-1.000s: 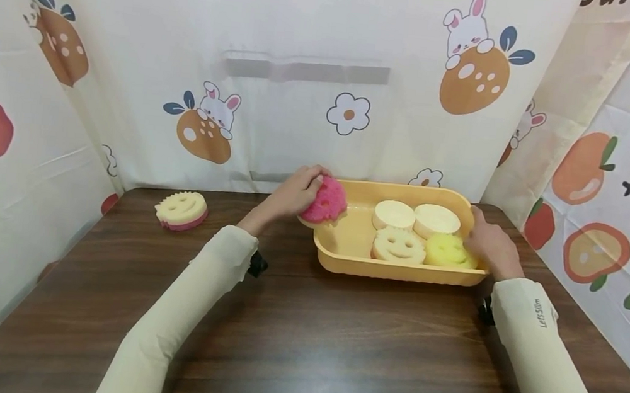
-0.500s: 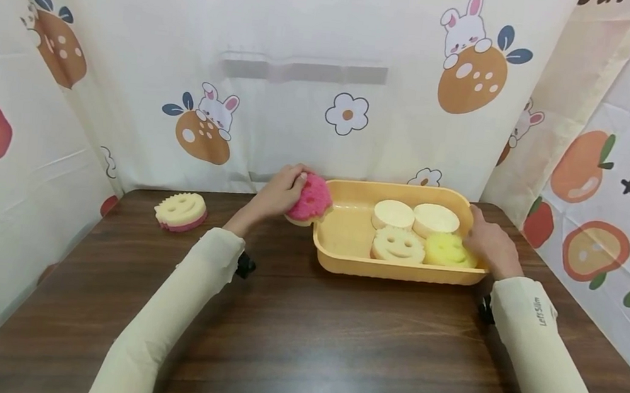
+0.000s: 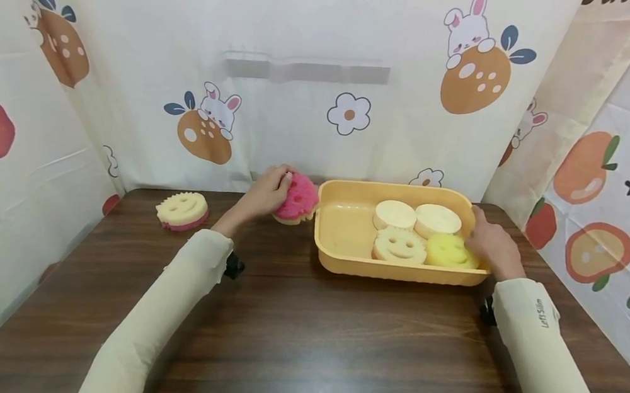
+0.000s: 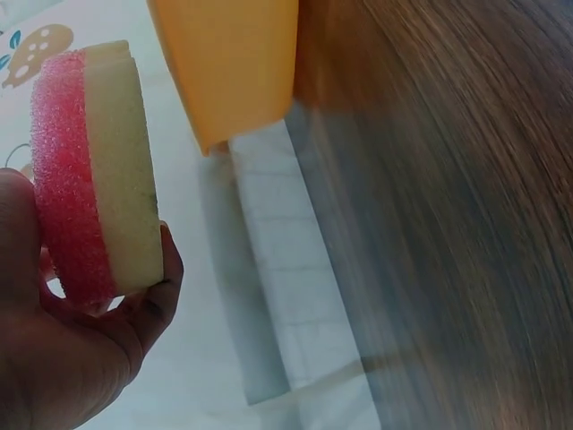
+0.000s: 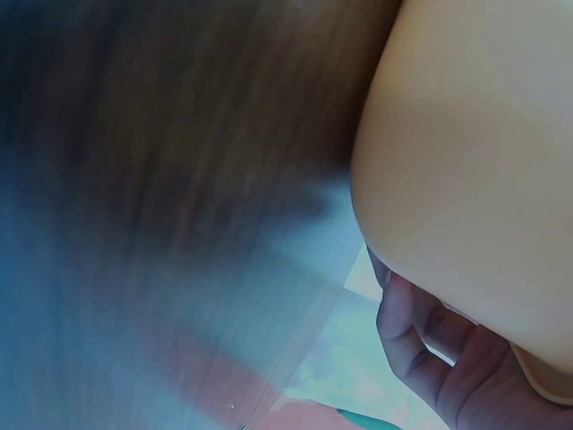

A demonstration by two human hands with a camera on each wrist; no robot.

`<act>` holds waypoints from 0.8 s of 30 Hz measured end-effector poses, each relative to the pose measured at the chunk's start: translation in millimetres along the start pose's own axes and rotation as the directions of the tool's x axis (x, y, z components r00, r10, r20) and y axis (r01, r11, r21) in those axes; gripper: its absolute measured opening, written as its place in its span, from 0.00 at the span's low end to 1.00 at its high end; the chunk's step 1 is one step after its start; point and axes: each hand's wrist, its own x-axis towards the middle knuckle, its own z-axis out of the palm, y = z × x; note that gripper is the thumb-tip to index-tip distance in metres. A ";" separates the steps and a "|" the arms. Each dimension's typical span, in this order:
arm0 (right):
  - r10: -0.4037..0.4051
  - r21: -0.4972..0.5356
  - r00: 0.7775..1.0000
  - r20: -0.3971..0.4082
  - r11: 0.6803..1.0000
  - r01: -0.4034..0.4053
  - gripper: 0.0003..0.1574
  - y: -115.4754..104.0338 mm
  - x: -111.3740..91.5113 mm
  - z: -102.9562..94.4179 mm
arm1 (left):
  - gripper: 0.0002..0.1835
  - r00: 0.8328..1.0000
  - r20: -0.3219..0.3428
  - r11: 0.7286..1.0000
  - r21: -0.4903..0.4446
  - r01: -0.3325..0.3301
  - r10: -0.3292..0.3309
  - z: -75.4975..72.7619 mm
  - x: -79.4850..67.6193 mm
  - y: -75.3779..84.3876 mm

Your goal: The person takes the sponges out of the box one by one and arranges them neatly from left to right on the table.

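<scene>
My left hand (image 3: 266, 192) pinches a round two-layer sponge (image 3: 299, 199), pink on one side and cream on the other, just left of the yellow plastic tray (image 3: 342, 265). In the left wrist view the sponge (image 4: 94, 170) stands on edge between thumb and fingers, apart from the tray. My right hand (image 3: 494, 244) grips the tray's right end; the right wrist view has its fingers (image 5: 407, 331) curled against the outer wall, and the thumb is hidden there. Inside the tray lie two plain cream discs (image 3: 394, 215), a cream smiley sponge (image 3: 400, 246) and a yellow smiley sponge (image 3: 451, 251).
Another cream-and-pink smiley sponge (image 3: 182, 210) lies face up at the back left of the dark wooden table (image 3: 301, 341). Printed cloth (image 3: 300, 113) hangs behind the table and along both sides.
The left hand has carried the pink-and-cream sponge leftward, from over the tray's left rim to beside the tray. My right hand and the tray have stayed put.
</scene>
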 end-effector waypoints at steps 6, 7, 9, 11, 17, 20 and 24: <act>-0.020 0.002 1.000 -0.007 1.000 0.020 0.47 1.1 0.4 2.2 | 0.21 0.999 0.006 0.999 0.041 0.034 -0.034 -2.7 -3.4 -10.8; -0.022 0.003 1.000 -0.008 1.000 0.022 0.48 1.1 0.6 2.5 | 0.21 0.999 0.009 0.998 0.043 0.039 -0.039 -3.7 -4.3 -12.4; -0.021 0.002 1.000 -0.006 1.000 0.021 0.47 1.1 0.8 2.8 | 0.21 0.999 0.013 0.998 0.044 0.048 -0.048 -5.3 -5.7 -16.4; -0.020 0.000 1.000 -0.010 1.000 0.020 0.48 0.8 0.5 2.6 | 0.21 0.998 0.018 0.998 0.042 0.055 -0.056 -7.3 -7.1 -19.5; -0.022 0.000 1.000 -0.020 1.000 0.022 0.48 0.9 -0.4 1.9 | 0.20 0.997 0.036 0.996 0.058 0.071 -0.074 -11.7 -12.6 -25.1; -0.022 0.007 1.000 -0.008 1.000 0.022 0.49 0.8 -0.5 1.7 | 0.20 0.997 0.035 0.994 0.077 0.072 -0.075 -12.9 -16.5 -28.1; -0.002 0.011 1.000 -0.004 1.000 0.002 0.49 1.2 -0.5 0.0 | 0.20 0.995 0.044 0.993 0.075 0.086 -0.090 -14.9 -20.2 -32.7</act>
